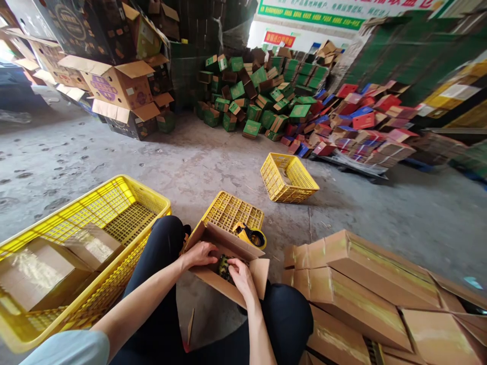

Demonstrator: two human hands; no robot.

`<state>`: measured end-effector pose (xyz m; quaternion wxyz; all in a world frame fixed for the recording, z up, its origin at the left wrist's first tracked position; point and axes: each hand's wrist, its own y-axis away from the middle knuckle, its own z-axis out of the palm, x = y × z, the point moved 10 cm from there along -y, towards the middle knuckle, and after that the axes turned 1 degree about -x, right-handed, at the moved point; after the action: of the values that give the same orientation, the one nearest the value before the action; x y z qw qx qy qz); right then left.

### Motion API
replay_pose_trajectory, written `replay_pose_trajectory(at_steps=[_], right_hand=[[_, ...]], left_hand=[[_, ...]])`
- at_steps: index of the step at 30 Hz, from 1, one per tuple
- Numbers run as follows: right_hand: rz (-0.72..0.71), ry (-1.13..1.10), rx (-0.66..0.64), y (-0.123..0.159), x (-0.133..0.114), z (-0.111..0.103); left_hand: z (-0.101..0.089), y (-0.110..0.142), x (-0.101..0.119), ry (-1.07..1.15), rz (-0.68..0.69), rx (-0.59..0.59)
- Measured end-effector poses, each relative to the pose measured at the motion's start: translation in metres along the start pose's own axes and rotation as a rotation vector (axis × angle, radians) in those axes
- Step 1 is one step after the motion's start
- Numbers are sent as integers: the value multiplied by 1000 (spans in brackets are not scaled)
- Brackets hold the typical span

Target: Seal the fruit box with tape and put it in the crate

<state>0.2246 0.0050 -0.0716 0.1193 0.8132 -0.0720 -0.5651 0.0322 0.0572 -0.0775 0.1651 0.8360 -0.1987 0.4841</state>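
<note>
An open cardboard box (pixel 213 276) sits between my knees with its flaps raised. My left hand (pixel 200 254) is over the box's left end, fingers bent loosely and nothing seen in them. My right hand (pixel 240 276) reaches into the box from the right, with its fingers closed on a dark green, mottled item (pixel 223 267) whose kind I cannot make out. The rest of the box's inside is partly hidden by my hands. Just behind the box, a yellow and black tape dispenser (pixel 250 235) lies against an upturned yellow plastic crate (pixel 232 210).
At my left, a large yellow crate (pixel 142 213) holds taped cardboard boxes (pixel 41 271). Stacked brown boxes (pixel 365 284) stand close on my right. A smaller yellow crate (pixel 289 177) is on the concrete floor ahead. Farther back lie heaped green boxes (pixel 254 96) and red boxes (pixel 363 120).
</note>
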Motion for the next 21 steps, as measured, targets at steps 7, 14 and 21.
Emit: replay_pose_trajectory(at_steps=[7, 14, 21], right_hand=[[-41, 214, -29, 6, -6, 11], [-85, 319, 267, 7, -11, -32], [26, 92, 257, -2, 20, -37]], left_hand=[[0, -4, 0, 76, -4, 12], [3, -8, -4, 125, -18, 10], [6, -10, -3, 234, -26, -17]])
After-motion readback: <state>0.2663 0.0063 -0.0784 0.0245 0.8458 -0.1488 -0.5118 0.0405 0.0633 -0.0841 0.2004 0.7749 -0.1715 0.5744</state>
